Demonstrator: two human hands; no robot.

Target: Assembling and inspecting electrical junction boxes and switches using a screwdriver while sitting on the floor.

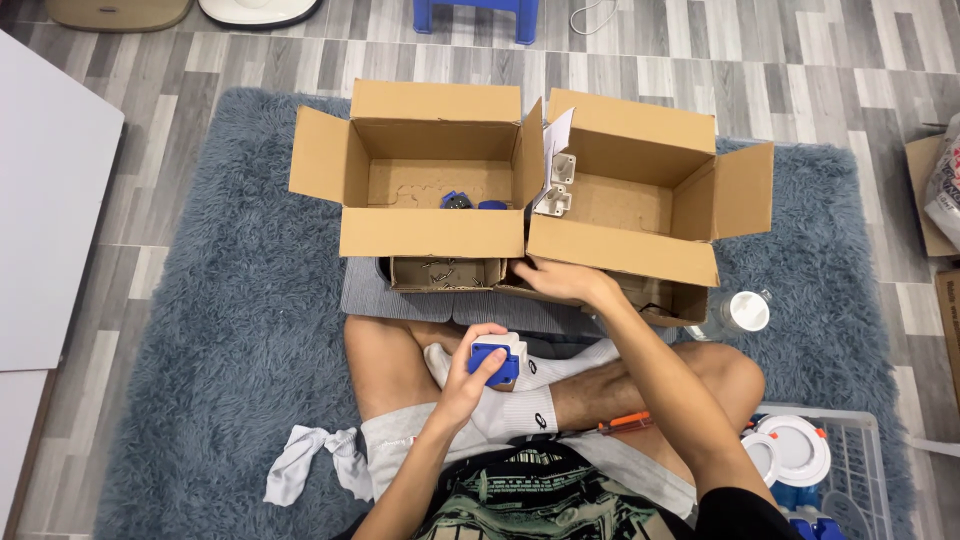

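Blue-and-white part (497, 361) half-hidden in left hand (468, 380); right hand's (560, 280) fingertips under box flap (620, 250).

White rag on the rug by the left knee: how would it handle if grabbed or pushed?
The white rag lies crumpled and folded on itself, so it is probably floppy and would sag from one pinch. It looks thin, so likely light. On the shaggy blue rug, a push would likely bunch it up instead of sliding it.

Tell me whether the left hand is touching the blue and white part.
Touching. The head view shows the left hand wrapped around the blue and white part, thumb across its top.
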